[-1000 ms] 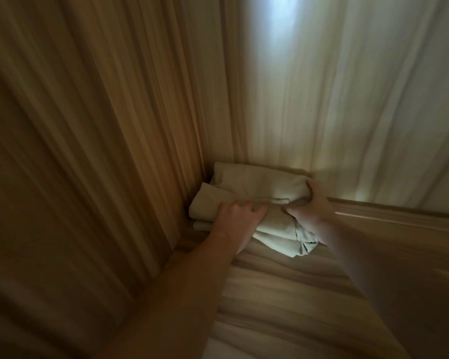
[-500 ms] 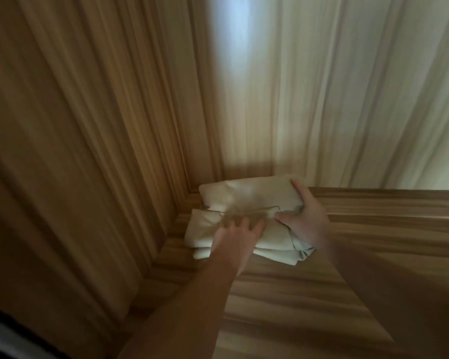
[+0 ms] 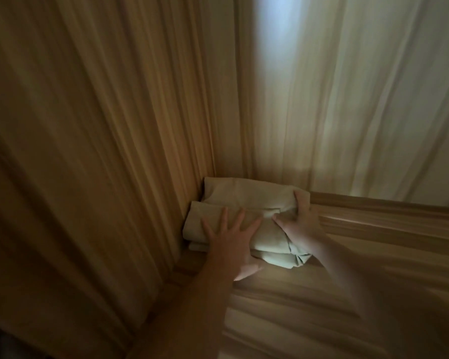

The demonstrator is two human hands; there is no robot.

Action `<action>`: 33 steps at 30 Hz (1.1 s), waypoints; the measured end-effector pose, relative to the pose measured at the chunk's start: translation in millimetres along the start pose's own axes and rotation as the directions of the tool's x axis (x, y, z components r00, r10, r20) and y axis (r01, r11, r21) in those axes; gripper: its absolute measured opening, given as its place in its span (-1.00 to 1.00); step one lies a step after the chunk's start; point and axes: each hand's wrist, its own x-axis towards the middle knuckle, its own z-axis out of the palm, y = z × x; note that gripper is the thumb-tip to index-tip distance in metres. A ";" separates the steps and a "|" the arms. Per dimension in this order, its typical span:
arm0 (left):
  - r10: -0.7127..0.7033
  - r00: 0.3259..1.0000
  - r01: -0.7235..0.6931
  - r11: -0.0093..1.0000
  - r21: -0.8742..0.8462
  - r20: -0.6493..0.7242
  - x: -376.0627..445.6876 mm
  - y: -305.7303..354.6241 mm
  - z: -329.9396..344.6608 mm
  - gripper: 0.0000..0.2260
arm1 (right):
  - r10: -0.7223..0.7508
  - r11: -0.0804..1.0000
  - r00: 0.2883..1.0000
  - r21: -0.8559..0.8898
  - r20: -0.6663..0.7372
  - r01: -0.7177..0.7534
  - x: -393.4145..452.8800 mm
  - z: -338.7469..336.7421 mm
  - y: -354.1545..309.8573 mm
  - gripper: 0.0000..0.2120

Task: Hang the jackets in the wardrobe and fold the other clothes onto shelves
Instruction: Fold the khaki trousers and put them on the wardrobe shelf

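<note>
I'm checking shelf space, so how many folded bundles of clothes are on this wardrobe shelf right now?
1: a pale folded garment in the shelf's back left corner, left hand flat on it, right hand gripping its right edge. Layers underneath may be separate pieces.

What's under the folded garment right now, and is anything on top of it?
The folded garment lies on the wooden shelf, in its back left corner. On top, the left hand lies flat with fingers spread; the right hand grips its right edge. Anything beneath the folds is hidden.

No legible text or labels anywhere.
</note>
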 end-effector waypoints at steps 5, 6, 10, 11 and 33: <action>0.024 0.997 -0.022 0.999 -0.024 0.070 17.1 -6.9 -6.0 -0.06 | 0.039 0.998 0.999 -0.045 0.024 -0.038 21.2 4.2 2.4 -0.21; 0.027 0.996 -0.024 0.999 -0.038 0.089 18.4 -7.4 -8.6 -0.05 | 0.050 0.996 0.998 -0.069 0.028 -0.048 21.0 1.9 -1.0 -0.20; -0.002 0.992 0.001 1.000 0.010 0.128 19.3 -6.3 -15.7 0.01 | -0.108 0.927 0.994 -0.362 -0.010 0.097 -6.7 -10.6 -11.6 -0.29; -0.016 0.992 0.013 1.000 0.019 0.125 20.1 -5.8 -16.3 0.02 | -0.210 0.878 0.977 -0.436 0.021 0.198 -15.6 -10.8 -9.7 -0.34; 0.041 0.988 0.002 0.961 -0.276 0.147 47.8 21.9 -42.9 -0.18 | -0.186 0.844 0.976 -0.490 0.115 0.218 -9.8 -36.8 -8.7 -0.43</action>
